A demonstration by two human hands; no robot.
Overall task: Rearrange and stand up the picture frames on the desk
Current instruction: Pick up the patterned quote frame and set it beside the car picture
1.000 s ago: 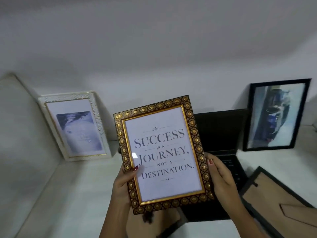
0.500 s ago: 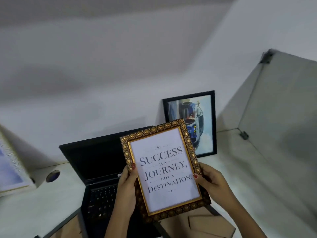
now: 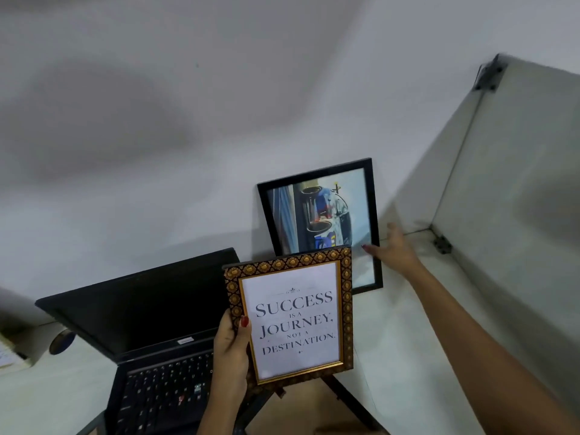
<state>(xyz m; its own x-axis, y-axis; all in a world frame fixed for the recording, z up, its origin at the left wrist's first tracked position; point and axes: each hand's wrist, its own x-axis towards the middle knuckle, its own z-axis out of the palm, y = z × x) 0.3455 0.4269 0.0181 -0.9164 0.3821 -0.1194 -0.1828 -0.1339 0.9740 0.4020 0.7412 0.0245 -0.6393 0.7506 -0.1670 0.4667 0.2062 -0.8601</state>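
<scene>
Gold-and-brown patterned moulding framed the quote print (image 3: 293, 318) that we held upright in our left hand (image 3: 230, 350), thumb pinching the front of its left border and the other fingers hidden behind, above the desk (image 3: 417, 337) and just right of the open laptop (image 3: 147, 328). Our right hand (image 3: 390, 248) was stretched towards the black-framed car picture (image 3: 320, 221), which leaned against the back wall with its image lying sideways; the fingers were spread and loose, their tips at or just beside its right edge, though blur kept us from telling whether they touched. We judged the step in hand to be shifting or turning that black frame to make room. The next move called for a firm hold on its edge, then a clear spot on which to stand the quote frame.
</scene>
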